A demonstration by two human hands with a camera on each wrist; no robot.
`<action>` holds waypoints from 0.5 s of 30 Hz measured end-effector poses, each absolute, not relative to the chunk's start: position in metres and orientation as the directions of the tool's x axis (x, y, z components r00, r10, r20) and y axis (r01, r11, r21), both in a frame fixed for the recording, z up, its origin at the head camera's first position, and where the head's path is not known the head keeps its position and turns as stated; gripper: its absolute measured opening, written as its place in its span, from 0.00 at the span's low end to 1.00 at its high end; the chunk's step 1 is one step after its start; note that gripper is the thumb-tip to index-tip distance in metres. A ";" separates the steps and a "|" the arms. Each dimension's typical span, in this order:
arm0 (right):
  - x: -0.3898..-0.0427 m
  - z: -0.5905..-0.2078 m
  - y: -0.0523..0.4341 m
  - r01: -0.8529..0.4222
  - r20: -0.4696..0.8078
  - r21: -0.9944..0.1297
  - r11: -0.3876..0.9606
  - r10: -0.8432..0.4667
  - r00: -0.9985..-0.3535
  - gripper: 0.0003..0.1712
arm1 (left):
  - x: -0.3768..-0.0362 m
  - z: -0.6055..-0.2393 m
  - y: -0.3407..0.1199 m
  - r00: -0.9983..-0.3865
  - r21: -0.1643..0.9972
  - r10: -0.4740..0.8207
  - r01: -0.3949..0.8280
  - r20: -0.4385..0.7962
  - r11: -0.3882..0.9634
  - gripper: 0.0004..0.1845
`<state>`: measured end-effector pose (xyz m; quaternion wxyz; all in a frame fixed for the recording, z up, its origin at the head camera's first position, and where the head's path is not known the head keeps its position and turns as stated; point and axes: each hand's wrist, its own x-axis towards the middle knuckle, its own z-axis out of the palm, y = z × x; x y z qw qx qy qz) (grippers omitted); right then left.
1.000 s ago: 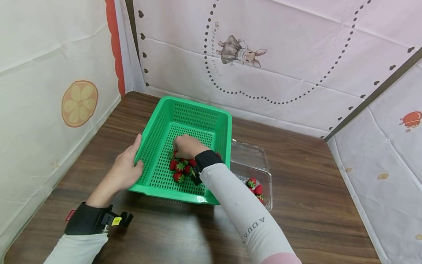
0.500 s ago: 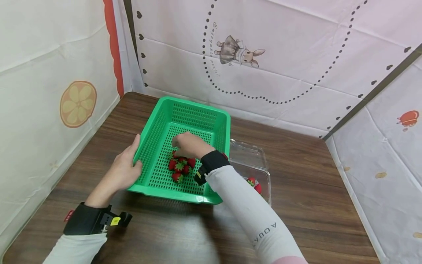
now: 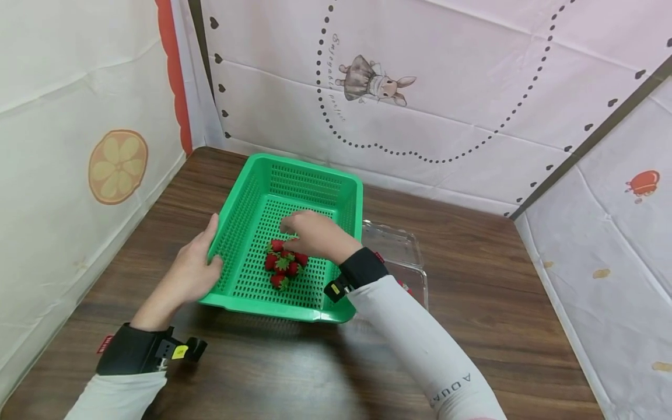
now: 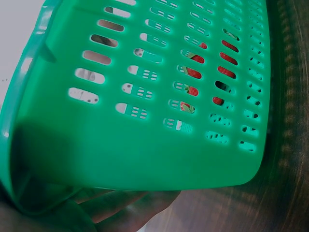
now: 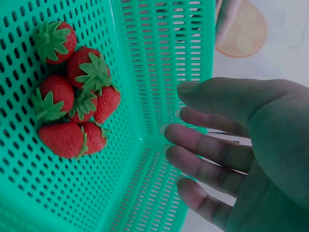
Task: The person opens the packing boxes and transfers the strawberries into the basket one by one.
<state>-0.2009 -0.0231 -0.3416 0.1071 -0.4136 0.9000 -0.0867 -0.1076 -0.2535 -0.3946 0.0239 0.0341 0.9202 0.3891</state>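
A green perforated plastic basket (image 3: 273, 309) stands on the table with several red strawberries (image 3: 282, 263) grouped on its floor. My left hand (image 3: 190, 273) grips the basket's left side; in the left wrist view, part of that hand (image 4: 130, 208) shows below the basket wall. Over the inside of the basket, just right of the strawberries, hovers my right hand (image 3: 317, 234). In the right wrist view the right hand (image 5: 217, 140) has loosely extended, separated fingers holding nothing, apart from the leafy-topped strawberries (image 5: 63, 140).
Right of the basket lies a clear plastic clamshell box (image 3: 392, 242) with its lid folded back. A bit of red fruit (image 3: 404, 286) shows inside it, mostly hidden by my right sleeve (image 3: 420, 338). Printed cloth walls (image 3: 446, 105) enclose the brown wooden table (image 3: 488, 291).
My right hand has lifted off the strawberries and drawn back rightward, its fingers loosened. More of the strawberries show now. My left hand keeps its grip on the basket.
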 end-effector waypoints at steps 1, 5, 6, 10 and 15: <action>-0.199 -0.340 -0.020 -0.729 -0.110 -0.247 0.638 -0.766 -0.633 0.17 | -0.108 -0.395 -0.254 -0.997 0.717 0.081 0.045 -0.017 0.696 0.43; -0.193 -0.335 -0.007 -0.730 -0.087 -0.242 0.639 -0.763 -0.640 0.17 | -0.108 -0.395 -0.254 -0.997 0.715 0.079 0.045 -0.015 0.698 0.43; -0.192 -0.334 -0.004 -0.729 -0.085 -0.239 0.642 -0.761 -0.643 0.17 | -0.108 -0.395 -0.254 -0.997 0.714 0.078 0.044 -0.015 0.698 0.43; -0.185 -0.331 0.009 -0.720 -0.072 -0.227 0.655 -0.749 -0.659 0.18 | -0.109 -0.396 -0.253 -0.997 0.713 0.073 0.036 -0.021 0.700 0.43; -0.178 -0.331 0.027 -0.724 -0.025 -0.229 0.651 -0.747 -0.664 0.18 | -0.109 -0.396 -0.252 -0.997 0.714 0.072 0.033 -0.025 0.699 0.43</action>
